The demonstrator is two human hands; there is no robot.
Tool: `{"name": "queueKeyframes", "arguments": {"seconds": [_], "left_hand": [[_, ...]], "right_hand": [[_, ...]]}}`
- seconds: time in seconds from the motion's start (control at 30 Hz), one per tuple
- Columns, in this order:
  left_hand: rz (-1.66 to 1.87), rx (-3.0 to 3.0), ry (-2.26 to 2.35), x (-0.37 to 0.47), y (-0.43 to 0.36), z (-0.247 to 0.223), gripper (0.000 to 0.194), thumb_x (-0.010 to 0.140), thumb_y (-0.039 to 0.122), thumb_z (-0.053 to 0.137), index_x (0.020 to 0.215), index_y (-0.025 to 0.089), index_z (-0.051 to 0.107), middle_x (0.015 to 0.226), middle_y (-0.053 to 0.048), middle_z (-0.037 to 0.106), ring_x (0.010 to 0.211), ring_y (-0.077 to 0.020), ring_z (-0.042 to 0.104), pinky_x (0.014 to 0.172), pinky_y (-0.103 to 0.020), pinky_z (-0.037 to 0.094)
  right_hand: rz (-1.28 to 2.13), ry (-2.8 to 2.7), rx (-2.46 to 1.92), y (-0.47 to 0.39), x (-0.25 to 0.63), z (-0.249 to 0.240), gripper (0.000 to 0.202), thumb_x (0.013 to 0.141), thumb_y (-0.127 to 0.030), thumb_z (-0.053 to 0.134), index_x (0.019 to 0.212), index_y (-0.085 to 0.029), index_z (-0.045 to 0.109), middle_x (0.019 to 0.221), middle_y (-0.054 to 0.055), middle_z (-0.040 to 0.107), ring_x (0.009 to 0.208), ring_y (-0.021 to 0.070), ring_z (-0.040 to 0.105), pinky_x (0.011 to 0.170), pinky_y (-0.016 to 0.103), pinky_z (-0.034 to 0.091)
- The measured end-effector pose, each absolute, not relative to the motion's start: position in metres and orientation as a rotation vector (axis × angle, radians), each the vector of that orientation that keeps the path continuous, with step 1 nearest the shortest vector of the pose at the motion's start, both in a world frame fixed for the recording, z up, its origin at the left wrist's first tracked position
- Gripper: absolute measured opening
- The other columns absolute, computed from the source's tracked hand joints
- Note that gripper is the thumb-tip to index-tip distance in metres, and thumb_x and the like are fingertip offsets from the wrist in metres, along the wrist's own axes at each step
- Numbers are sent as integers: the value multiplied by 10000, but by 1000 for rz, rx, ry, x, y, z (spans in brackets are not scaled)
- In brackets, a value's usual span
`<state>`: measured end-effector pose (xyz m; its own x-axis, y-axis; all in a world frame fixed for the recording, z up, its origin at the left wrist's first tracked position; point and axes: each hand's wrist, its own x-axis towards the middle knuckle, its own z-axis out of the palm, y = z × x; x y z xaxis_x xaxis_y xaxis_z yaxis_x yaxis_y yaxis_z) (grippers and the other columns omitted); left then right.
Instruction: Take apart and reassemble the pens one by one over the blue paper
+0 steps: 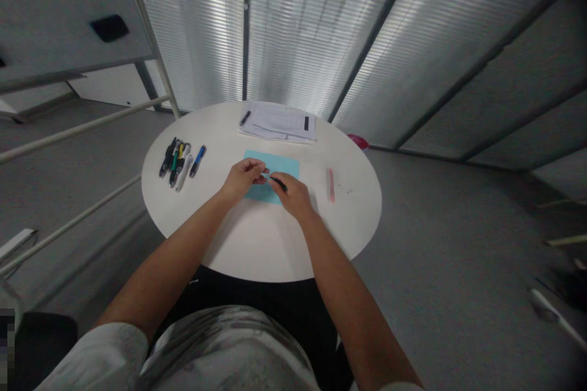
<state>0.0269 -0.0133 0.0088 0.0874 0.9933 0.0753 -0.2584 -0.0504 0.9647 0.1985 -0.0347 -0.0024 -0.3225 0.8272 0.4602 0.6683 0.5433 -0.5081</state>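
Over a light-blue sheet (284, 164) on the round white table, both of my hands are close together. My right hand (296, 197) is closed around a short black pen part (279, 183), whose far end is hidden in the fingers. Just to its left, my left hand (241, 179) is pinched, fingertips together. Something small may be between those fingertips, but it is too tiny to make out. A narrow gap separates the two hands. To the right of the sheet lies a slim pinkish, partly clear strip (331, 185), with a few tiny dark bits beside it.
On the left of the table (257, 244), several pens (174, 162) lie in a pile, with a blue pen (197, 161) beside them. Printed papers (277, 123) with a dark pen (245, 118) on top lie at the far edge. A pink object (358, 141) shows beyond the table.
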Motion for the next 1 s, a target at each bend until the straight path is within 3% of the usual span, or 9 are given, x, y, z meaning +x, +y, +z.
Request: {"name": "queueKeyframes", "arguments": {"seconds": [1.0], "left_hand": [[1220,1109,890,27,-18,12,263,716,331,714,847,135,600,731,-4,645,584,-99,608,677,-294,518]], "right_hand": [[216,-2065,-1223,-33,201,-7,357,976,-376,366,1233,-285,597,1152,20,683,1012,175,644,912,299,483]]}}
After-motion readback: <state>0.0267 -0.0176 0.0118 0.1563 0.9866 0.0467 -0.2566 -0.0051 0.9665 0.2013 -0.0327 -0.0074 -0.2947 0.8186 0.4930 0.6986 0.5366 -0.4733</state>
